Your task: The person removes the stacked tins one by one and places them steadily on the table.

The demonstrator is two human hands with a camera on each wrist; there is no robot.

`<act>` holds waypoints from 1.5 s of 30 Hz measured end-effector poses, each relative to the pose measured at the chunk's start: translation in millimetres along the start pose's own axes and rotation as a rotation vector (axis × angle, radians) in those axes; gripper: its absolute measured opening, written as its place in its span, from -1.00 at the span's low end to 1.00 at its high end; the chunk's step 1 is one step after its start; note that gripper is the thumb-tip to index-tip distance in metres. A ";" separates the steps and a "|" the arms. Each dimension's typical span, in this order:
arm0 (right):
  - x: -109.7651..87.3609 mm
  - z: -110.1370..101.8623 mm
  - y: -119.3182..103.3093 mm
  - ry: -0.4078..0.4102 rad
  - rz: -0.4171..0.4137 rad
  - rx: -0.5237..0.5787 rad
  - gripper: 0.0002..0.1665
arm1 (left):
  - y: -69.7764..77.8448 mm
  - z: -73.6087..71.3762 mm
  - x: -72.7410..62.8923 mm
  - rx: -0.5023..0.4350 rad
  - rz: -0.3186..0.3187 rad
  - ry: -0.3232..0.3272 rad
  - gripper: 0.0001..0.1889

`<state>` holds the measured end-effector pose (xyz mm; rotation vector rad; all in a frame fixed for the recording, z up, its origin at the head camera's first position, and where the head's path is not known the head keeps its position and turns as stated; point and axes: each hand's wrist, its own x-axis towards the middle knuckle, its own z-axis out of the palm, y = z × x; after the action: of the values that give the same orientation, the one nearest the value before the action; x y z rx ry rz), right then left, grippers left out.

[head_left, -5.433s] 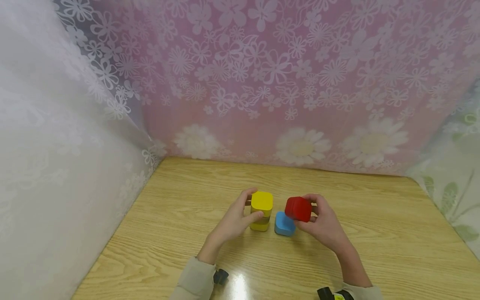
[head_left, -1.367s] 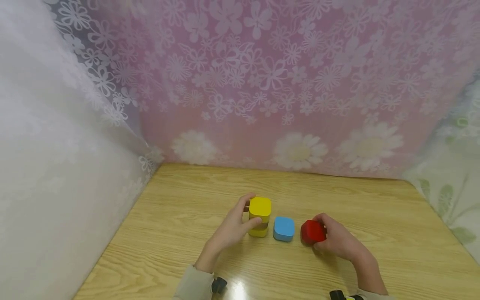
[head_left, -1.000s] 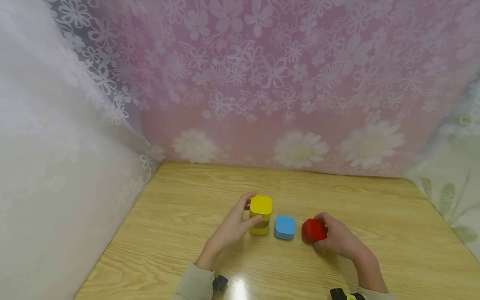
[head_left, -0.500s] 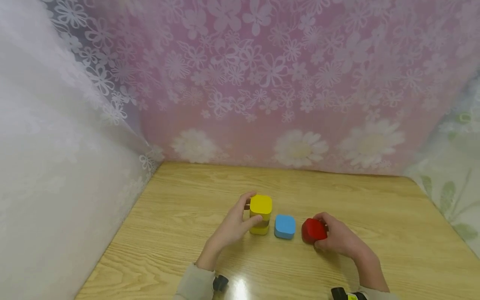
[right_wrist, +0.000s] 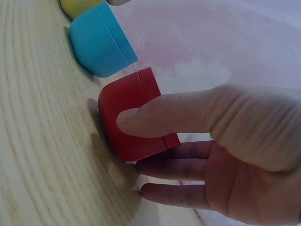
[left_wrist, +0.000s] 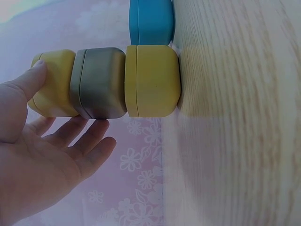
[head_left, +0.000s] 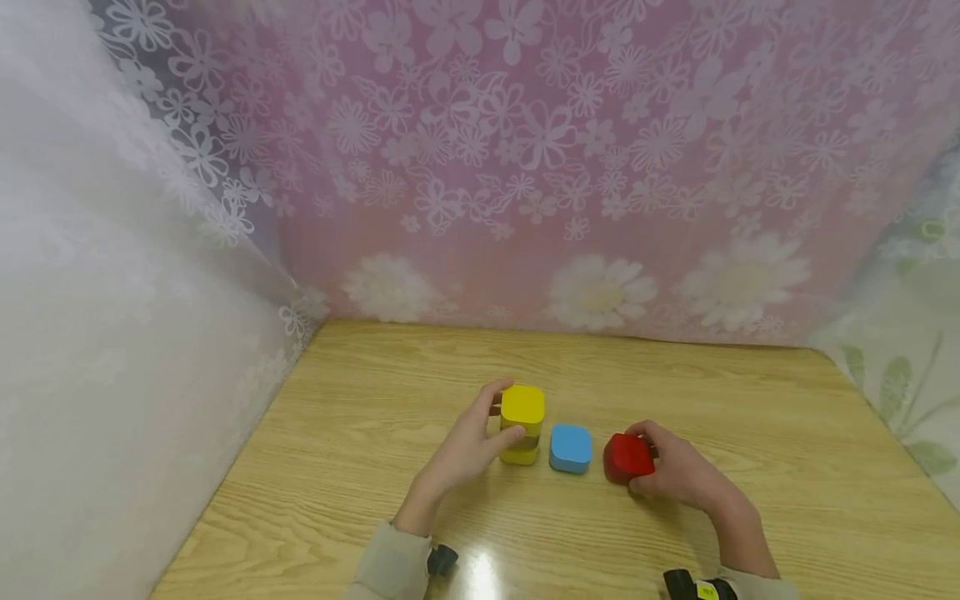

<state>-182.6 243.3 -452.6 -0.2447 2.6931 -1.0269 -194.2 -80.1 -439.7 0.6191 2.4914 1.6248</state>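
My left hand (head_left: 468, 437) holds the top yellow box (head_left: 522, 405) of a three-high stack, thumb on the near side and fingers behind. These are small rounded boxes with a seam near the top. Under it sit a grey-brown box (left_wrist: 101, 82) and another yellow box (left_wrist: 153, 81), which stands on the table. Right of the stack, a blue box (head_left: 570, 448) stands alone, untouched. Farther right, my right hand (head_left: 682, 471) grips a red box (head_left: 628, 458) between thumb and fingers, low at the tabletop. Whether its base lies fully flat, I cannot tell.
The wood-grain table (head_left: 360, 375) ends at a pink flowered curtain (head_left: 480, 167) at the back. A white sheet (head_left: 135, 333) hangs along the left side and a leaf-patterned one (head_left: 900, 383) on the right.
About five seconds ago the red box was held up, partly overlapping the blue one; it has come down to the right of it. Over the last second both hands stay nearly still.
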 end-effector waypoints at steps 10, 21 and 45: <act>1.5 -2.6 0.8 -0.016 -0.029 0.010 -0.17 | 0.3 0.5 0.8 0.006 0.009 -0.003 -0.29; 1.4 -1.7 0.7 0.008 -0.051 -0.001 -0.17 | 1.5 -0.6 0.3 0.008 0.004 -0.008 -0.28; -0.6 -0.8 3.2 0.015 -0.046 -0.003 0.11 | -0.2 -0.1 0.2 0.006 0.010 -0.007 -0.27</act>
<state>-182.5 246.2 -454.1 -0.3019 2.7143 -1.0416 -194.4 -80.2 -439.8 0.6384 2.4929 1.6162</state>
